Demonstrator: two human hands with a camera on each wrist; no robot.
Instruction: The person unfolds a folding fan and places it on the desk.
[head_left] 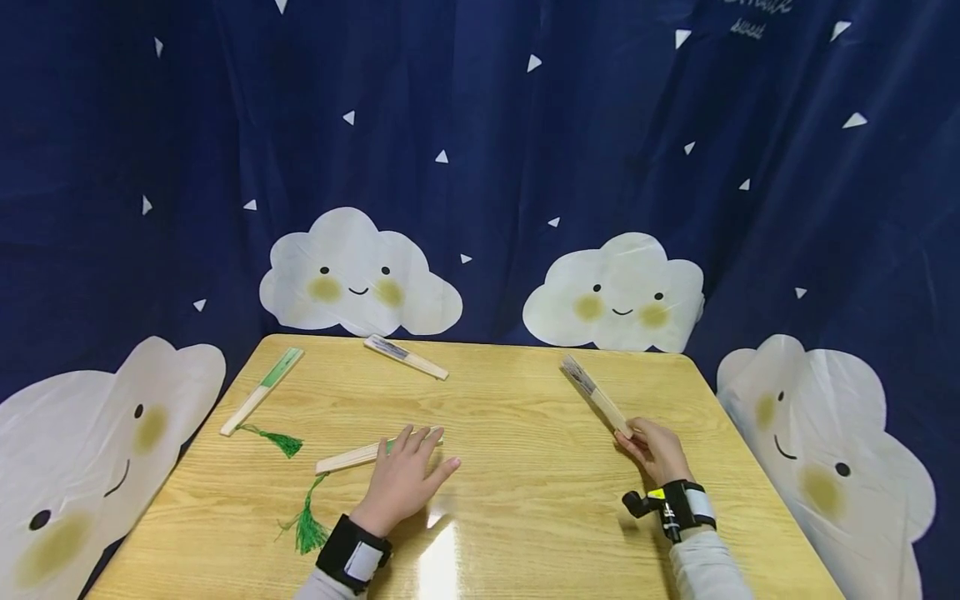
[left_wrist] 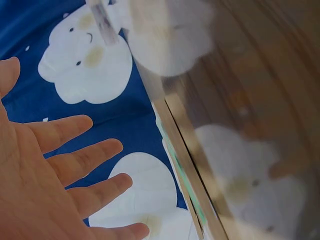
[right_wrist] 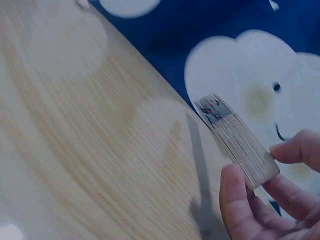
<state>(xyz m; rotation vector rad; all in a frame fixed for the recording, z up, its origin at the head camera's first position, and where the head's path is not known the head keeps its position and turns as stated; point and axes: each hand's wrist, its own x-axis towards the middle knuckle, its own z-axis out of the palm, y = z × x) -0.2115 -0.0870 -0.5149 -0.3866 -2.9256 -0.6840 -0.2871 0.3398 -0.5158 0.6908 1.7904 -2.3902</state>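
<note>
My right hand [head_left: 658, 452] pinches the handle end of a folded hand fan [head_left: 596, 397] with a grey patterned top. In the right wrist view the thumb and fingers hold this fan [right_wrist: 243, 149] by its wooden sticks, tilted above the table. My left hand [head_left: 405, 483], fingers spread and straight, is over a folded green fan [head_left: 348, 458] and hides part of it. The left wrist view shows that fan [left_wrist: 181, 165] beyond the fingertips, with no grip on it. A green tassel [head_left: 307, 527] hangs from its handle end onto the table.
Another folded green fan [head_left: 262, 392] with a tassel [head_left: 281, 442] lies at the table's left edge. A grey patterned folded fan [head_left: 407, 357] lies near the back edge. A dark blue curtain [head_left: 487, 192] with white clouds surrounds the wooden table [head_left: 525, 500].
</note>
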